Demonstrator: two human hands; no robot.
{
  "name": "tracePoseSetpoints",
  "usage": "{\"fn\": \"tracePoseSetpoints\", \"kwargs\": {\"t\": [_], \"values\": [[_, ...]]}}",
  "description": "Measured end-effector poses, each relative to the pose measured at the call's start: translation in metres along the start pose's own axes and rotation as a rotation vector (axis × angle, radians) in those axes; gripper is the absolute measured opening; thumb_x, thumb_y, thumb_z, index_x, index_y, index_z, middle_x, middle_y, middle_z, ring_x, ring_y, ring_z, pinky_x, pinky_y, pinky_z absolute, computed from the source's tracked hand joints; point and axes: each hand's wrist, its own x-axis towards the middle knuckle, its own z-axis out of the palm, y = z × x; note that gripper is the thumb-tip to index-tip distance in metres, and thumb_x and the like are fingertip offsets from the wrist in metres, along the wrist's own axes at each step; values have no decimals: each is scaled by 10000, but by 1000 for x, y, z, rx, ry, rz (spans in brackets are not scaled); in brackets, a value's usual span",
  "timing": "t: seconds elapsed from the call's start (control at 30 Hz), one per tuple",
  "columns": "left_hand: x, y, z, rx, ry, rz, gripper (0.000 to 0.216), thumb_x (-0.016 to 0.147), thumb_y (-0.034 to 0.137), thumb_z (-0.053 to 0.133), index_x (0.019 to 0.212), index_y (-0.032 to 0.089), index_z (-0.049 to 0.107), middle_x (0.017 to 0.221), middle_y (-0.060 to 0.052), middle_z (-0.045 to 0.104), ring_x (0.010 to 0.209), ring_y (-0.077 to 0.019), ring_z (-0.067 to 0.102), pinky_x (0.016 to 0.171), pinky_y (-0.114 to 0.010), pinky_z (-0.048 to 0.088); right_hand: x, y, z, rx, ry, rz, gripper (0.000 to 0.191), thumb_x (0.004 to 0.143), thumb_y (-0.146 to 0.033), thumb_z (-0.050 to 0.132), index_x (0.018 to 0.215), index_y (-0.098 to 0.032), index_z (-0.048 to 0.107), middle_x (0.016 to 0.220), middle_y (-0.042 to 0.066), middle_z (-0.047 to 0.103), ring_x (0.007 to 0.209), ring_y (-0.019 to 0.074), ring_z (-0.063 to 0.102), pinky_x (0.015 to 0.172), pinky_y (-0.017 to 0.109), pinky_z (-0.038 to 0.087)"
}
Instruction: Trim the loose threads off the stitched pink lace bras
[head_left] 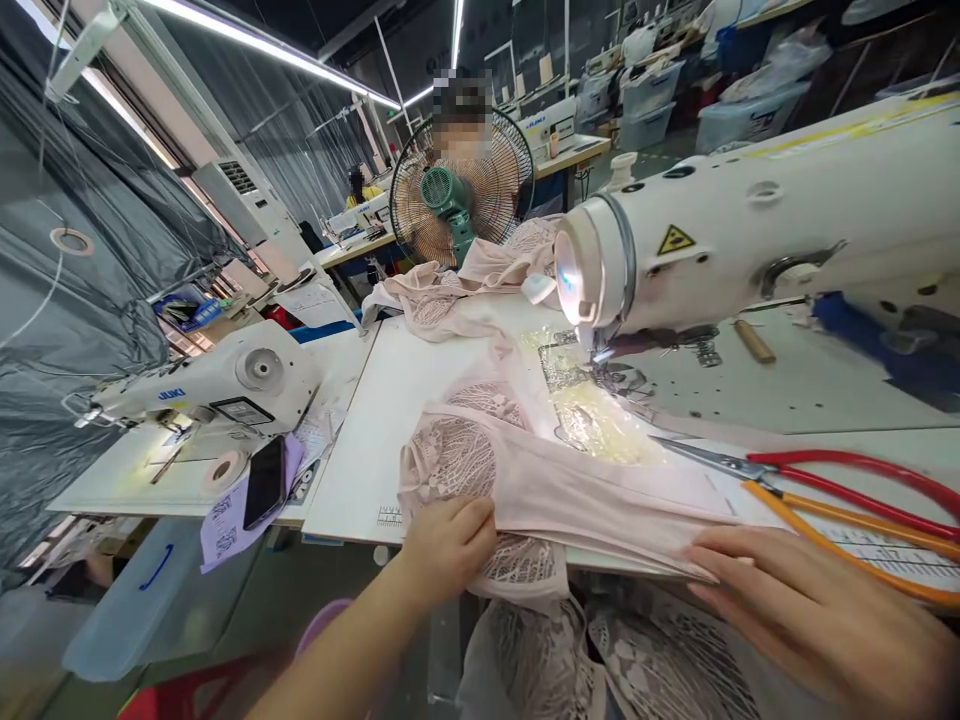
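A pale pink lace bra (551,475) lies spread across the front of the white sewing table (352,480). My left hand (450,550) is closed on the lower edge of its lace cup. Near the table's front edge, my right hand (795,590) pinches the end of the band between thumb and fingers. The fabric is stretched out between both hands. Behind it stands the head of a sewing machine (675,240), its needle area lit. Scissors (772,470) with red and orange handles lie just beyond my right hand.
More pink bras (450,290) are heaped at the table's back, and lace cups (525,660) hang below the front edge. On the left are a second sewing machine (247,375), a phone (265,482) and a tape roll (225,470). A fan (442,195) and a person are behind.
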Motion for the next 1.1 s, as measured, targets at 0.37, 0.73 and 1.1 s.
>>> {"fn": "tracePoseSetpoints", "kwargs": {"t": [0.37,0.73,1.1], "values": [[1,-5,-1,-31,48,18,174,920,97,448,915,105,622,983,-114,698,765,-169,646,593,-270,541,4,-5,-2,-14,-39,-70,173,923,-244,473,1001,-245,627,948,29,656,814,190,635,678,271,529],[-3,-11,5,-170,-3,-1,139,912,111,492,1004,135,593,1031,-92,705,818,-163,650,697,-288,570,72,-65,21,126,-36,70,259,967,-147,352,914,-156,605,882,73,636,769,204,593,625,314,496],[-8,-9,6,-103,59,-21,159,923,111,446,992,127,587,904,-101,689,796,-179,634,665,-293,537,48,-58,17,82,-31,15,250,962,-94,348,936,-164,587,926,66,630,817,201,581,710,334,470]]}}
